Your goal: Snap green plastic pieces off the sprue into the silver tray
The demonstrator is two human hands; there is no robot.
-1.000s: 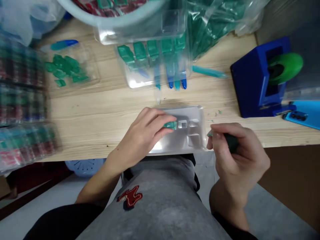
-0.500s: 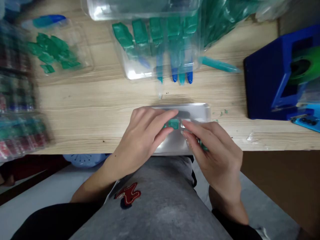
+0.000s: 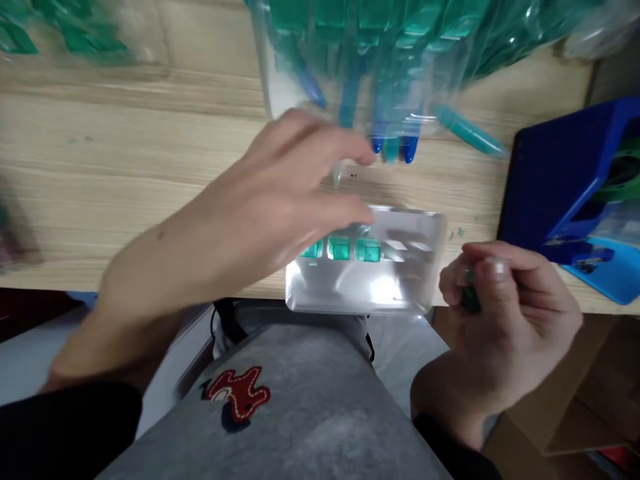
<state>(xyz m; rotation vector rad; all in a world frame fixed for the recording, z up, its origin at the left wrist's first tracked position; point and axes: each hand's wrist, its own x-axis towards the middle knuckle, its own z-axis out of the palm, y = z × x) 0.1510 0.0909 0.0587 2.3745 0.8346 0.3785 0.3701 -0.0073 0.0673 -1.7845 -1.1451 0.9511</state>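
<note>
My left hand (image 3: 295, 193) reaches over the left side of a shiny, shallow tray (image 3: 330, 290), its thumb and fingers apart with nothing between them; motion smears it a little. Square green pieces sit in a row in the tray: one partly under the hand (image 3: 313, 250), a middle one (image 3: 339, 249) and a right one (image 3: 369, 251). To their right, the row's pockets (image 3: 413, 250) hold no green. Right of the tray, my right hand (image 3: 510, 320) is closed around a dark green piece (image 3: 470, 293); whether more lie inside the fist is hidden.
A clear plastic box (image 3: 285, 100) with green pieces stands beyond the tray, blue and teal pointed sticks (image 3: 393, 150) by it. A teal stick (image 3: 470, 131) lies to its right. The blue tape dispenser (image 3: 540, 167) is at right, another green-filled clear tray (image 3: 140, 50) at far left.
My left hand has lifted off the row and moved up, its fingers spreading. The right hand has pulled away to the right of the tray. The view has shifted closer.
</note>
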